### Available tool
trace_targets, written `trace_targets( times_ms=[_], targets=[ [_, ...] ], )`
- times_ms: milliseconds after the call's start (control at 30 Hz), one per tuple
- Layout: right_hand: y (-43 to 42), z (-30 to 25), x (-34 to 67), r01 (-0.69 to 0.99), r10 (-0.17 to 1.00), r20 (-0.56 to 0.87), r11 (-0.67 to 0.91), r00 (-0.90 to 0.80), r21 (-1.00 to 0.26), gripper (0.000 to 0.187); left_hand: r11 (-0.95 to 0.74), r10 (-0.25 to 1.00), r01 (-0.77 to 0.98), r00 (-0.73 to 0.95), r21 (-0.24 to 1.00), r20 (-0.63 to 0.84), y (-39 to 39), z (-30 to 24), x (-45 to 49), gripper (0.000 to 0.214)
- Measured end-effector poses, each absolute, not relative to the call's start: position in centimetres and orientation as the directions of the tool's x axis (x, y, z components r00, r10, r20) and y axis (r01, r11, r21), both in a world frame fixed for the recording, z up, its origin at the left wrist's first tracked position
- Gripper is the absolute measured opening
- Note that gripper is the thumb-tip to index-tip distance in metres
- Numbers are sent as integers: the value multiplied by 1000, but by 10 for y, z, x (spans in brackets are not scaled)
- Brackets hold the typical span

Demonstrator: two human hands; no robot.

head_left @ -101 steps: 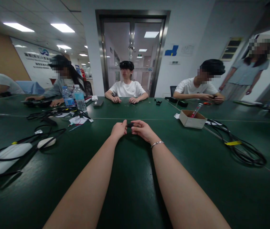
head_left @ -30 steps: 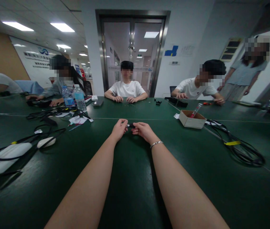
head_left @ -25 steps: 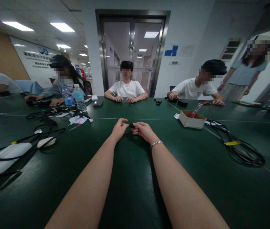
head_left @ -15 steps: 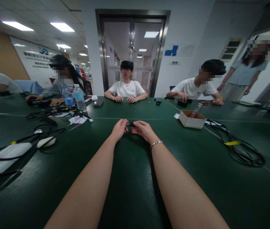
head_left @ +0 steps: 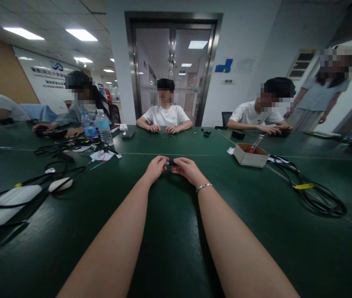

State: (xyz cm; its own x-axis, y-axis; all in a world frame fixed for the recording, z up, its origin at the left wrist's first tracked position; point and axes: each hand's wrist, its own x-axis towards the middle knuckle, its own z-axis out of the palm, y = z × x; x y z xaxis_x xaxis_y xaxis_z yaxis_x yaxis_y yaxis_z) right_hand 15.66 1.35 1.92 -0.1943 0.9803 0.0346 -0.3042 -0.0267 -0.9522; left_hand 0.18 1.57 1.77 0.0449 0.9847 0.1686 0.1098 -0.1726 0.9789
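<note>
Out in front of me, above the green table (head_left: 176,231), both hands meet at a small black cylindrical piece (head_left: 172,162) with a silvery end; its exact kind is too small to tell. My left hand (head_left: 157,169) pinches the silvery end on the left. The black end is between the fingers and thumb of my right hand (head_left: 188,169), whose wrist wears a silver bracelet. Fingers hide part of the piece.
To the right stand an open cardboard box (head_left: 250,156) with a red-and-clear tube and a coiled black cable (head_left: 315,194). Water bottles (head_left: 104,128), papers (head_left: 101,155), cables and a white mouse-shaped object (head_left: 60,184) lie left. Several people sit around the table.
My hands stay almost in place, with slightly more of the silvery end showing. The co-worker at right has drawn a hand away from a black object on the table, bringing both hands together.
</note>
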Motion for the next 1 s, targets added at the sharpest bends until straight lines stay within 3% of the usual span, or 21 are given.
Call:
trace_targets(
  times_ms=[133, 1000],
  targets=[
    [15, 18, 157, -304, 979, 35, -28, -200, -952, 4, -130, 991, 66, 33, 989, 128, 13, 22, 3, 22],
    [15, 18, 156, -304, 984, 35, -20, -175, -952, 3, -233, 972, 126, 26, 964, 232, 17, 15, -2, 26]
  ],
)
